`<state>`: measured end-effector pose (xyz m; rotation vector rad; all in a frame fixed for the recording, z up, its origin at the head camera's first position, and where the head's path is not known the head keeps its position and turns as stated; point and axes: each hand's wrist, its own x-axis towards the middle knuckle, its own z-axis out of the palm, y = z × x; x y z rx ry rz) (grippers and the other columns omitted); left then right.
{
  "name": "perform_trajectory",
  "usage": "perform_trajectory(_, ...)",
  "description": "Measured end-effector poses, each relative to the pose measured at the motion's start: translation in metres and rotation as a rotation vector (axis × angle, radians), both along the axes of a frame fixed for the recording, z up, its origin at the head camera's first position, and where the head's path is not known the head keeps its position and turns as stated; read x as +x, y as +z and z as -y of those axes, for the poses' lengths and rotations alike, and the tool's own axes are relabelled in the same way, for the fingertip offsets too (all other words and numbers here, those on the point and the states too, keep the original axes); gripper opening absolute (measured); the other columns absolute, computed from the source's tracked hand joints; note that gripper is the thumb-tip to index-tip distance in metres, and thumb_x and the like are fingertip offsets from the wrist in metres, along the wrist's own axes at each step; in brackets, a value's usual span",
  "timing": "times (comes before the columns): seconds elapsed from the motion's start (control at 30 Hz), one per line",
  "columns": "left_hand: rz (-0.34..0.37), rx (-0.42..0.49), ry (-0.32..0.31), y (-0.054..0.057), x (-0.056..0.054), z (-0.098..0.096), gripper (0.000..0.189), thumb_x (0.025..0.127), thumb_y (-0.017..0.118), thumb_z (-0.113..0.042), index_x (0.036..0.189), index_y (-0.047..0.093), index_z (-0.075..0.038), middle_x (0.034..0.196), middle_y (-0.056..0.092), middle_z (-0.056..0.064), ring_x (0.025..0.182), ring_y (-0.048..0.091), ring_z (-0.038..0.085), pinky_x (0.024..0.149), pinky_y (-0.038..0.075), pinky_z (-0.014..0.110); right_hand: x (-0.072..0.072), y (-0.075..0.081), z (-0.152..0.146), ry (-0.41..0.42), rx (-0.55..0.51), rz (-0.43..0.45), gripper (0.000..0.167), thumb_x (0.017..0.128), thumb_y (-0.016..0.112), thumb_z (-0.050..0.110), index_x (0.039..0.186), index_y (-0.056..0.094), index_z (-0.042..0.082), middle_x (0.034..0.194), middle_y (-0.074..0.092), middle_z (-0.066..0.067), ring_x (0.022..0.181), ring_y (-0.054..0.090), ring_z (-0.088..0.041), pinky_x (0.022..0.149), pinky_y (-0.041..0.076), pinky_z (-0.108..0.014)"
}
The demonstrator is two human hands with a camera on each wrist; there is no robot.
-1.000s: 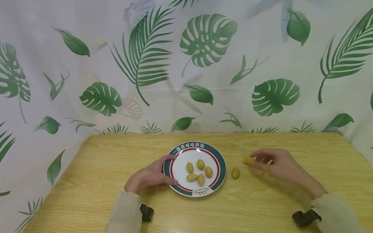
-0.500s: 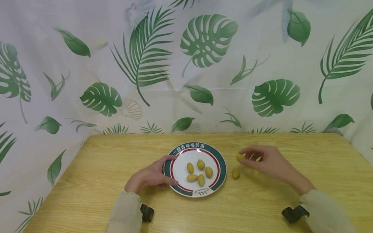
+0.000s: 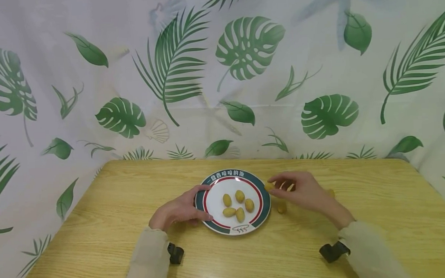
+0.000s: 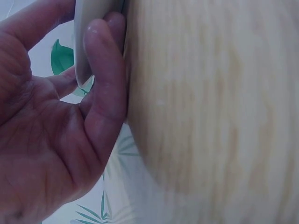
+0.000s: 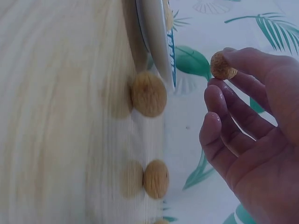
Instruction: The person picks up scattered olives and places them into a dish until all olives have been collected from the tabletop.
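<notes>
A round white plate (image 3: 260, 221) with a dark green rim and red ring holds several yellow-brown walnuts (image 3: 239, 196). My left hand (image 3: 180, 206) grips its left edge, with the thumb and a finger over the rim; other fingers are tucked under it in the left wrist view. Between thumb and fingertips, my right hand (image 3: 299, 189) pinches a walnut (image 5: 222, 66), which overlaps the plate's right rim in the head view. Below that hand, another walnut (image 3: 281, 207) lies on the table, partly hidden. One more walnut (image 3: 331, 193) shows behind the right wrist.
The light wooden table (image 3: 114, 208) ends at a white curtain (image 3: 193, 136) printed with green leaves. In the right wrist view, walnuts (image 5: 156, 179) stand in a row along the tabletop, one cut off at the bottom edge. Each wrist wears a black camera (image 3: 334, 251).
My right hand has moved left with the pinched walnut, from the table's right side to the plate's edge. The left hand and plate stay in place.
</notes>
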<state>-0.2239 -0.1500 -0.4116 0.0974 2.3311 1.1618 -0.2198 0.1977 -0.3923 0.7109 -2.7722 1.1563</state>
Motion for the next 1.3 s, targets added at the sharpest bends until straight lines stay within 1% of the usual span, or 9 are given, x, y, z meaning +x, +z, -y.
perform_trajectory(0.1,-0.003,0.005,0.002,0.000,0.000,0.000,0.088,0.080,0.088,-0.019,0.153,0.040,-0.029,0.140,0.048,0.014,0.100,0.060,0.023,0.070,0.052,0.028,-0.002,-0.002,0.007,0.011,0.005,0.004,0.023,0.091,0.079,0.024,0.111,0.076,0.014,0.092,0.072,0.001,0.080,0.063,-0.009,0.069,0.054,-0.024)
perform_trajectory(0.2,-0.006,0.015,0.004,0.000,0.000,0.000,0.088,0.079,0.088,-0.018,0.153,0.041,-0.028,0.139,0.049,0.013,0.101,0.059,0.023,0.069,0.052,0.028,-0.005,-0.005,0.013,0.021,0.002,0.010,0.022,0.090,0.079,0.024,0.110,0.076,0.015,0.091,0.072,0.002,0.079,0.063,-0.009,0.067,0.054,-0.024)
perform_trajectory(0.37,-0.010,0.020,0.005,0.000,0.001,0.000,0.087,0.079,0.088,-0.018,0.152,0.041,-0.028,0.138,0.049,0.012,0.104,0.057,0.023,0.070,0.051,0.028,-0.010,-0.013,0.021,0.061,-0.024,0.005,0.020,0.091,0.078,0.022,0.109,0.077,0.014,0.093,0.073,0.002,0.080,0.064,-0.008,0.070,0.055,-0.025)
perform_trajectory(0.53,-0.007,0.017,-0.001,-0.001,0.001,0.000,0.087,0.080,0.087,-0.019,0.153,0.041,-0.027,0.138,0.049,0.013,0.096,0.060,0.022,0.069,0.051,0.028,-0.013,-0.018,0.028,0.073,-0.021,-0.005,0.019,0.091,0.078,0.021,0.109,0.077,0.013,0.092,0.073,0.003,0.081,0.065,-0.008,0.073,0.055,-0.025)
perform_trajectory(0.67,0.000,0.018,-0.001,-0.001,0.001,0.000,0.086,0.081,0.087,-0.020,0.153,0.041,-0.028,0.137,0.049,0.013,0.092,0.061,0.022,0.070,0.051,0.028,-0.016,-0.020,0.033,0.065,0.005,0.012,0.020,0.091,0.078,0.021,0.109,0.077,0.012,0.093,0.073,0.002,0.082,0.064,-0.010,0.074,0.054,-0.024)
perform_trajectory(0.93,0.006,0.020,0.003,0.001,0.000,0.001,0.086,0.081,0.087,-0.020,0.153,0.041,-0.028,0.138,0.049,0.013,0.093,0.061,0.021,0.070,0.050,0.028,-0.025,-0.021,0.044,0.033,0.052,0.046,0.022,0.091,0.078,0.024,0.109,0.077,0.014,0.090,0.071,0.001,0.077,0.060,-0.013,0.066,0.050,-0.024)
perform_trajectory(1.03,0.007,0.020,0.002,0.000,0.000,0.001,0.086,0.081,0.087,-0.019,0.153,0.040,-0.027,0.138,0.048,0.013,0.089,0.061,0.021,0.070,0.050,0.028,-0.028,-0.021,0.050,0.023,0.086,0.047,0.021,0.091,0.078,0.026,0.110,0.076,0.015,0.090,0.070,0.003,0.078,0.058,-0.013,0.068,0.049,-0.024)
perform_trajectory(1.17,0.006,0.018,0.001,0.000,0.000,0.001,0.086,0.081,0.087,-0.020,0.153,0.040,-0.027,0.138,0.049,0.014,0.084,0.062,0.021,0.069,0.050,0.028,-0.031,-0.018,0.058,0.028,0.115,0.027,0.022,0.092,0.077,0.026,0.110,0.076,0.014,0.090,0.070,0.002,0.080,0.058,-0.014,0.071,0.049,-0.024)
perform_trajectory(1.3,0.004,0.011,0.003,0.000,0.000,0.001,0.086,0.080,0.087,-0.021,0.153,0.041,-0.028,0.138,0.049,0.014,0.082,0.062,0.021,0.070,0.050,0.028,-0.032,-0.015,0.064,0.044,0.123,0.028,0.022,0.092,0.076,0.026,0.112,0.076,0.015,0.093,0.072,0.002,0.080,0.058,-0.014,0.070,0.049,-0.025)
